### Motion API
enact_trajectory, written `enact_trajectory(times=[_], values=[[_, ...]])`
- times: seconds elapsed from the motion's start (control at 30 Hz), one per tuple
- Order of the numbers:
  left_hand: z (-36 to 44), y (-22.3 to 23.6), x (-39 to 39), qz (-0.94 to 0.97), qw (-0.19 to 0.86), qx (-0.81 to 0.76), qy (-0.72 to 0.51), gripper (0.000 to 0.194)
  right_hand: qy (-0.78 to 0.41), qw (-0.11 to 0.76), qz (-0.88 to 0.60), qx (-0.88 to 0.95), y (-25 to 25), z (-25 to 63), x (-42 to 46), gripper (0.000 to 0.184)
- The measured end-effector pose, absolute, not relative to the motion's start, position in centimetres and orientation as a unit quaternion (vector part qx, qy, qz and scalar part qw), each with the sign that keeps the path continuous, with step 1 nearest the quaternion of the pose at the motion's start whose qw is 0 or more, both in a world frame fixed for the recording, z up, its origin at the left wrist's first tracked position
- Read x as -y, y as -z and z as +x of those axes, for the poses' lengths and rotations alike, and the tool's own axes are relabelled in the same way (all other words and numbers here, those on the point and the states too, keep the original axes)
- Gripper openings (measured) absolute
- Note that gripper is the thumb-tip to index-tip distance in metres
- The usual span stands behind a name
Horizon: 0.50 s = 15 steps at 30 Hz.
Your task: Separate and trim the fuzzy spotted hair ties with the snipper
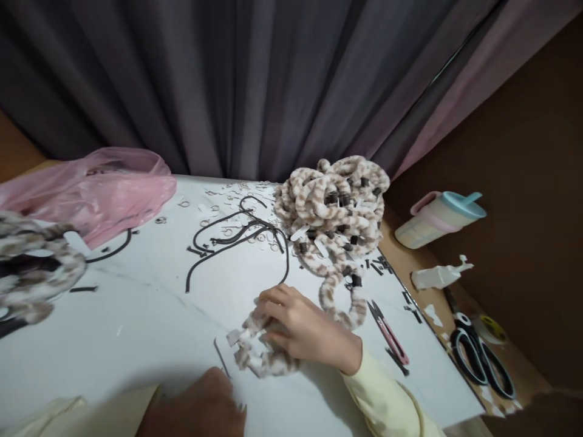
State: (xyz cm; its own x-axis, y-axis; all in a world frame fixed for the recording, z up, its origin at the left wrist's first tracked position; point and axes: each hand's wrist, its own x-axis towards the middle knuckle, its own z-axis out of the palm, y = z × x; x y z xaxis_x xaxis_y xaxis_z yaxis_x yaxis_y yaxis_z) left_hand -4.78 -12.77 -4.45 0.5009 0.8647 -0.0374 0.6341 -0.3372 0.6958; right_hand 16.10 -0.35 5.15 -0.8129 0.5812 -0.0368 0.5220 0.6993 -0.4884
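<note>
My right hand (296,321) is closed on a fluffy white-and-brown plush ring (268,363) low over the white table; its fingers wrap the ring's upper right side. A pale grey end (234,337) sticks out on the ring's left. My left hand (195,403), dark and partly cut off by the bottom edge, has its fingers curled; what they hold, if anything, is hidden. Just above its knuckles is a thin dark strip (221,358). Behind my right wrist lies another plush ring (328,297) with a black band, beside a heaped pile of rings (334,194).
Black elastic cords (243,233) and several small metal rings (183,203) lie mid-table. A pink plastic bag (122,188) and more plush (59,267) are on the left. To the right are pink thread snips (389,334), large scissors (480,358) and a tilted tumbler (432,218).
</note>
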Motion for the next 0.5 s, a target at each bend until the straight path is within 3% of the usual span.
enact_trajectory(times=[0.1,0.23,0.33,0.5], values=[[-4.2,2.6,12.2,0.847,0.283,-0.427,-0.145,0.021,-0.259,0.079,-0.256,0.928,-3.9,15.0,0.4,0.027],[-3.7,1.2,11.7,0.852,0.217,-0.449,-0.16,0.029,-0.256,0.099,-0.241,0.931,-2.9,14.1,0.6,0.015],[-3.7,0.3,10.2,0.891,0.175,-0.378,-0.184,0.036,-0.243,0.106,-0.239,0.934,-2.5,14.1,0.5,0.013],[-4.1,-0.7,7.2,0.874,0.251,-0.321,-0.265,0.036,-0.205,0.131,-0.285,0.927,-2.2,14.5,-0.1,0.017]])
